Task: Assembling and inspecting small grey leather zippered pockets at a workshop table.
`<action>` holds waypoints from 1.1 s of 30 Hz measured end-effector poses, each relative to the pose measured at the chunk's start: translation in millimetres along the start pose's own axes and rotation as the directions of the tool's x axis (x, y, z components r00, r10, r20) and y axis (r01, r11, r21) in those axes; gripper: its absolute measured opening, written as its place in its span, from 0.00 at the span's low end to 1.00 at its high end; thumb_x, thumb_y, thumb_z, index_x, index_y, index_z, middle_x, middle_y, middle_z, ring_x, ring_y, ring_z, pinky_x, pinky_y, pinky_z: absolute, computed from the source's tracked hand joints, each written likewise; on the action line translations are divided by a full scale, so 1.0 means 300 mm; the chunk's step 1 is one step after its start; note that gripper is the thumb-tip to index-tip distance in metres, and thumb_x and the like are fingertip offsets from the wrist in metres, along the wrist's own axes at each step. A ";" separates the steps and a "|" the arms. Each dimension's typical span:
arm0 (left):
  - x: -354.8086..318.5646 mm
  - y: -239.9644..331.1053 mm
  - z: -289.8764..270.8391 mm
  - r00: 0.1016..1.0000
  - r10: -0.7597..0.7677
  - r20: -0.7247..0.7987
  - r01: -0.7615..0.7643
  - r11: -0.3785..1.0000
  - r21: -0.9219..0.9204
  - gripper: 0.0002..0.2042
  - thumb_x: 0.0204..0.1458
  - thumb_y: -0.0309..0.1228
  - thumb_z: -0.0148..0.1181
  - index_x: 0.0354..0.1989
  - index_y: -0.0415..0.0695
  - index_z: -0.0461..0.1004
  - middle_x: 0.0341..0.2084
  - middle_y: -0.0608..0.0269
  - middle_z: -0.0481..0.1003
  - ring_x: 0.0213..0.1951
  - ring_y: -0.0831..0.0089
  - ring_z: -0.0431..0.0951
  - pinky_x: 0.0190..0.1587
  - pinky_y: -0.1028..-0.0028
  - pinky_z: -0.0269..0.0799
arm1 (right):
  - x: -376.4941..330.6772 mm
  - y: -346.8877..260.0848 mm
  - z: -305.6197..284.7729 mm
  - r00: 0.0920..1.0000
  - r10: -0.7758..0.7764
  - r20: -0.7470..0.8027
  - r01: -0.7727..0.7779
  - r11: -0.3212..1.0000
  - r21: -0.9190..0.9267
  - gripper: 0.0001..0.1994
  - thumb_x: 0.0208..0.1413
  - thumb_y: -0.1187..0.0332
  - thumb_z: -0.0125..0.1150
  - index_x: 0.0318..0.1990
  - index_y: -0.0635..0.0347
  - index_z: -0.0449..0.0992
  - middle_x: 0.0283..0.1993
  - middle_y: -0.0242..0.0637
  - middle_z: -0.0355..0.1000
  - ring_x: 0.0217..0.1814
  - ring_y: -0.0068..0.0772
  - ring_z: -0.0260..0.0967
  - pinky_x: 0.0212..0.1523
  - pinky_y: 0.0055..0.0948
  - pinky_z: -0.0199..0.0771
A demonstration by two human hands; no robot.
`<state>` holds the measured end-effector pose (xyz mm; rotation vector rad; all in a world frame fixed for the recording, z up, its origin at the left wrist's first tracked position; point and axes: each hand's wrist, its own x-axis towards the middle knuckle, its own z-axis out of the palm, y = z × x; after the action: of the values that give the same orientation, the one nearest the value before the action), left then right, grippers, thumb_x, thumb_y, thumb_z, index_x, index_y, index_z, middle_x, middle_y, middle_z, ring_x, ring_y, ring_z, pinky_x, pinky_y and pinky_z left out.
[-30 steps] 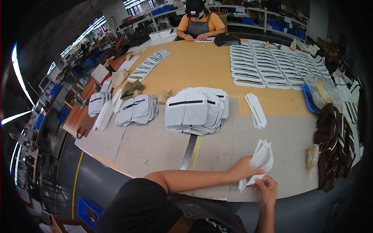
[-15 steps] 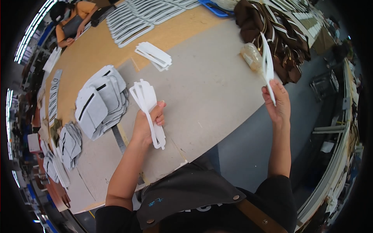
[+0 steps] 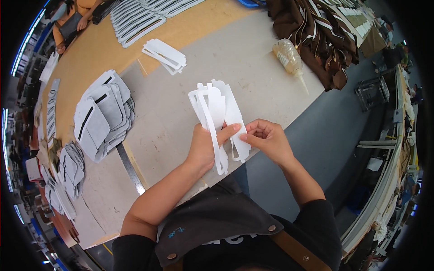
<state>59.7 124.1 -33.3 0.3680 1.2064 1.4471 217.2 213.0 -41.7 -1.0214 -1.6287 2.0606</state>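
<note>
My left hand (image 3: 203, 147) is closed around several white cut-out pieces (image 3: 217, 110), thin flat shapes with long slots and small tabs at their ends. My right hand (image 3: 273, 140) pinches the lower right edge of another white piece (image 3: 234, 110), which lies against the others. The left thumb presses on that piece too. Both hands are close together above the table's near edge. Farther off, a small pile of similar white pieces (image 3: 165, 55) lies on the table.
Grey fabric panels with black slits (image 3: 105, 113) are stacked at the left on the table (image 3: 156, 131). A squeeze bottle (image 3: 288, 56) lies beside a heap of brown fabric (image 3: 312, 36). Rows of grey panels (image 3: 135, 22) cover the far side, near a seated person (image 3: 74, 22).
My right hand has brought its white piece in from the far right to the pieces in my left hand. The left hand has shifted right. The view has moved slightly.
</note>
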 end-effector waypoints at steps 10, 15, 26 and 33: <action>0.008 0.014 -0.028 0.994 -0.080 0.071 0.080 0.997 0.011 0.09 0.54 0.28 0.66 0.39 0.36 0.76 0.30 0.62 0.77 0.32 0.75 0.78 0.33 0.73 0.75 | 0.016 0.006 -0.014 0.998 0.003 0.056 -0.009 0.994 0.109 0.06 0.58 0.72 0.66 0.37 0.65 0.78 0.34 0.30 0.77 0.33 0.15 0.71 0.35 0.17 0.70; 0.000 0.024 -0.004 1.000 -0.030 -0.004 0.030 1.000 -0.006 0.18 0.50 0.24 0.69 0.48 0.38 0.71 0.37 0.61 0.75 0.37 0.73 0.78 0.36 0.72 0.77 | 0.012 0.020 0.005 1.000 -0.015 0.015 0.013 0.995 0.103 0.07 0.56 0.72 0.68 0.39 0.65 0.79 0.34 0.29 0.77 0.34 0.14 0.72 0.37 0.16 0.71; 0.011 0.019 -0.065 0.996 -0.008 -0.088 0.008 1.000 0.009 0.15 0.53 0.29 0.68 0.44 0.38 0.72 0.32 0.65 0.73 0.30 0.78 0.73 0.30 0.75 0.71 | 0.036 0.012 -0.039 0.999 -0.014 -0.036 0.026 0.942 0.335 0.07 0.61 0.69 0.62 0.40 0.64 0.77 0.34 0.30 0.75 0.32 0.18 0.70 0.33 0.18 0.69; -0.007 0.057 -0.183 0.984 -0.061 -0.169 0.079 0.992 0.101 0.16 0.52 0.28 0.68 0.45 0.41 0.68 0.25 0.70 0.66 0.20 0.84 0.62 0.22 0.81 0.60 | 0.082 -0.106 -0.376 0.928 -0.284 -0.242 0.373 0.702 0.606 0.08 0.63 0.68 0.59 0.42 0.64 0.75 0.32 0.32 0.73 0.30 0.24 0.72 0.29 0.18 0.70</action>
<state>7.9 100.5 -41.4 0.2792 1.4221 1.3762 273.6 318.0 -30.6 -0.5451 -0.8249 2.0078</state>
